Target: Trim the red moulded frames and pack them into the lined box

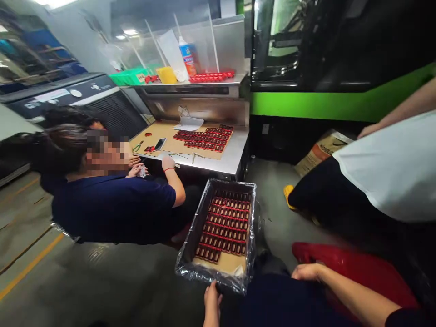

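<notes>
Two hands show: the left hand (213, 299) touches a plastic-lined box (185, 240) of small red things (225, 225) (its grip is hidden); the right hand (308, 272) lies open on a red bag (354, 277).

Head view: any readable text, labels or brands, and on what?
Nothing can be read.
Bottle label: coloured print, too small and blurred.
White sticker on the grey machine: too blurred.
Tag on the green crate: too small.
</notes>
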### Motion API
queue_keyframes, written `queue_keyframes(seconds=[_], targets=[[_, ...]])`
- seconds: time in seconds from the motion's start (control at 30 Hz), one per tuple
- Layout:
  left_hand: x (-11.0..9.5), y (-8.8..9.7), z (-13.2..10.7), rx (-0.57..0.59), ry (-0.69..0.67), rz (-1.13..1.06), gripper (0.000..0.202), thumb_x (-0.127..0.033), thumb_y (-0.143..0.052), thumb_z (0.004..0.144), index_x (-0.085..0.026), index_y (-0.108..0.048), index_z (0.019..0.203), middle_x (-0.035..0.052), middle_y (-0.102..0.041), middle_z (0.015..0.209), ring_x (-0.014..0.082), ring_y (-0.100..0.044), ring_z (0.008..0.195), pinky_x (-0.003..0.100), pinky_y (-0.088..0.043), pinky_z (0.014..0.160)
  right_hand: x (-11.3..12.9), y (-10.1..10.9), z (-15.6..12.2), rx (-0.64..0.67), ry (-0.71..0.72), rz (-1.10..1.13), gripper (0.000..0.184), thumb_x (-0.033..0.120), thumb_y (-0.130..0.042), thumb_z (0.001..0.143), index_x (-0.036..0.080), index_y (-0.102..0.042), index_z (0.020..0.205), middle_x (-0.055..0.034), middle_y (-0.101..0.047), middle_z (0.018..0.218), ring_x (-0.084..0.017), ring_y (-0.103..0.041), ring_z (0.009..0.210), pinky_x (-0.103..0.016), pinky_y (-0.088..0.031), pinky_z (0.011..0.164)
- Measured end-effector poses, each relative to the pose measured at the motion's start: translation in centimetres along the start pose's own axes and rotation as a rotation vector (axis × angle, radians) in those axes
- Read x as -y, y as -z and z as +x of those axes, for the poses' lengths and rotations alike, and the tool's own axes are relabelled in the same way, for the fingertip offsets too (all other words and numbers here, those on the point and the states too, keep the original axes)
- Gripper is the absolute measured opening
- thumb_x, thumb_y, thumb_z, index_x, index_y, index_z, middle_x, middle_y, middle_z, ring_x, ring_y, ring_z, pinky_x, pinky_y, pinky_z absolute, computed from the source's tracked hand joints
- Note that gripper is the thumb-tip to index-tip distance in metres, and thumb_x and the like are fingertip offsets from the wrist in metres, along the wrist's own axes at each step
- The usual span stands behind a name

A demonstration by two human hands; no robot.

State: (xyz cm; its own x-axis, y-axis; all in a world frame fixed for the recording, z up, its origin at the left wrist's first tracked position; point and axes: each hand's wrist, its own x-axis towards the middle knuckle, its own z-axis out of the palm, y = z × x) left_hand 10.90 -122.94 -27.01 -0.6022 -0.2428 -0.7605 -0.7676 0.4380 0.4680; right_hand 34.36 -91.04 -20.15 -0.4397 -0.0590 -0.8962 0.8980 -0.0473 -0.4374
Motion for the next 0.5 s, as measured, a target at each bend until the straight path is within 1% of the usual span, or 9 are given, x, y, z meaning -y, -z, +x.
queue_keyframes(seconds=[0.07,0.13,0.23,0.3,0.37,0.5], targets=[[0.4,1.0,1.4,0.063,0.062,-0.009,0.029,-0.04,-0.058,0.096,-0.014,-0.063,0.108,0.0056,-0.069,0.096,0.0166,-0.068,0.081,0.032,-0.059,0.071,-0.8,-3.4,-0.8,-0.023,-0.001,0.066,0.016,0.027,-0.071,0.066,0.015,-0.063,0.058,0.0037,-0.052,0.053,-0.009,-0.046,0.047,-0.019,-0.042,0.053],[0.4,1.1,2.5,0.128,0.089,-0.029,0.028,-0.039,-0.058,0.096,-0.014,-0.063,0.108,0.0051,-0.07,0.094,0.0166,-0.069,0.08,0.032,-0.058,0.071,-1.5,-6.5,-1.9,-0.055,0.006,0.124,0.016,0.03,-0.068,0.067,0.016,-0.063,0.061,0.0038,-0.052,0.056,-0.008,-0.043,0.047,-0.018,-0.039,0.053],[0.2,1.0,3.4,0.224,0.106,-0.067,0.027,-0.036,-0.058,0.097,-0.014,-0.063,0.112,0.0046,-0.07,0.095,0.0151,-0.068,0.078,0.031,-0.058,0.07,-1.9,-9.9,-3.5,-0.103,0.024,0.18,0.022,0.036,-0.063,0.071,0.016,-0.061,0.064,0.0027,-0.052,0.06,-0.009,-0.041,0.049,-0.02,-0.038,0.055],[0.0,1.1,3.3,0.267,0.118,-0.082,0.027,-0.035,-0.057,0.098,-0.014,-0.062,0.113,0.0045,-0.069,0.094,0.0141,-0.067,0.076,0.03,-0.058,0.068,-1.8,-11.2,-4.3,-0.138,0.041,0.192,0.029,0.041,-0.061,0.074,0.016,-0.056,0.06,0.0029,-0.048,0.058,-0.009,-0.037,0.05,-0.021,-0.036,0.055],[-0.2,1.4,3.0,0.29,0.132,-0.086,0.025,-0.034,-0.056,0.098,-0.014,-0.062,0.111,0.004,-0.068,0.093,0.0134,-0.066,0.075,0.028,-0.057,0.066,-1.5,-11.9,-4.8,-0.167,0.07,0.186,0.035,0.043,-0.061,0.075,0.016,-0.05,0.057,0.0035,-0.042,0.056,-0.009,-0.033,0.051,-0.022,-0.034,0.057],[-0.6,1.8,2.3,0.299,0.146,-0.09,0.021,-0.033,-0.057,0.098,-0.014,-0.063,0.106,0.0029,-0.067,0.091,0.014,-0.066,0.075,0.028,-0.056,0.066,-1.0,-11.9,-4.8,-0.195,0.126,0.156,0.032,0.039,-0.061,0.071,0.017,-0.046,0.053,0.0038,-0.038,0.056,-0.009,-0.03,0.055,-0.024,-0.03,0.059]])
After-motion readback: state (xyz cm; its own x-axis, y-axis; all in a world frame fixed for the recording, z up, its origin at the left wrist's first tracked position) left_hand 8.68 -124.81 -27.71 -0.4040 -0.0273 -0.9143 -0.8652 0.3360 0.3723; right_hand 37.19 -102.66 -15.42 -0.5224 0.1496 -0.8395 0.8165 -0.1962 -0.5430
